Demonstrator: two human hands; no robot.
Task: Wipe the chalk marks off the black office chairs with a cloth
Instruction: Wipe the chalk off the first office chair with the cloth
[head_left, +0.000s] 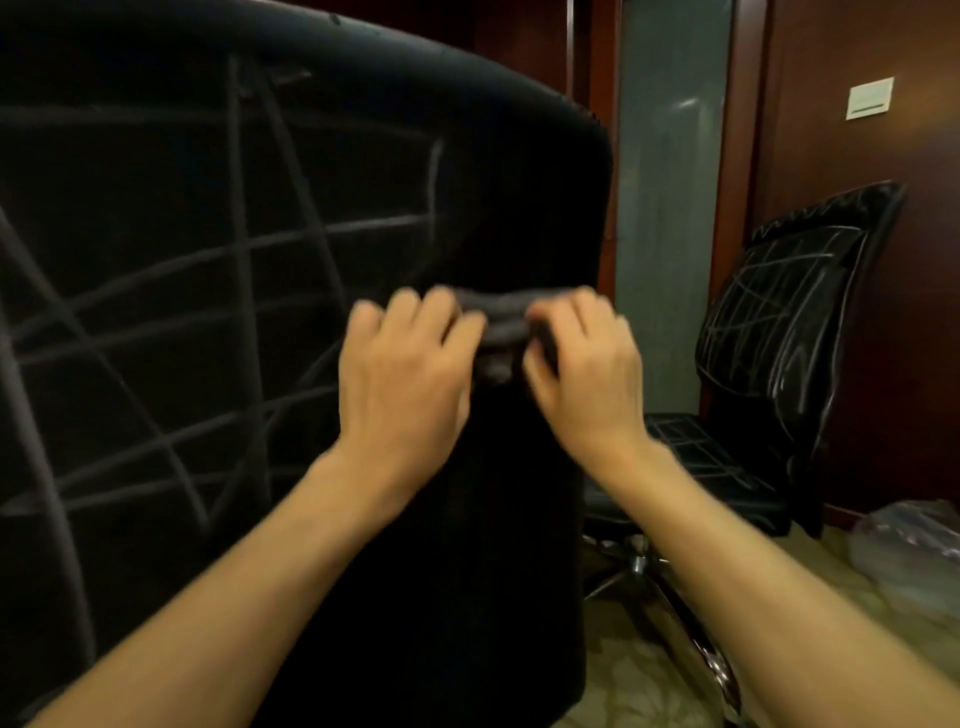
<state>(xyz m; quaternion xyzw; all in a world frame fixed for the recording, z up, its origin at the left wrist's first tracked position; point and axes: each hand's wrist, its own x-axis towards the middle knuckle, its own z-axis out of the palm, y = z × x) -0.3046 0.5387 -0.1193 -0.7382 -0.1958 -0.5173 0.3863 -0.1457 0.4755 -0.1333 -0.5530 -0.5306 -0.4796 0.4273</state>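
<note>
We hold a dark cloth (501, 325) between our two hands, bunched into a short roll against the back of the near black chair (291, 234); the left hand (402, 371) has its grip closed on the cloth's left end, fingers curled over the top of the fabric; the right hand (584, 369) has its grip closed on the right end, fingers curled over it and the thumb tucked beneath; the two grips sit just beside each other, with only a short stretch of cloth showing between them, and a small fold hangs down under that stretch. To the left of the grips and above them the chalk marks (171, 291) cross the chair back in pale lines, some straight, some curved; the strip of chair back directly below the grips looks plain black. Well to the right of the grips stands a second black chair (779, 332), its backrest and seat scribbled with brighter chalk lines; its chrome base (670, 597) rests on a patterned carpet (644, 670); beyond it we see a dark wooden wall (852, 156) with a small pale plate (869, 97), and crumpled clear plastic (914, 540) at the far right.
</note>
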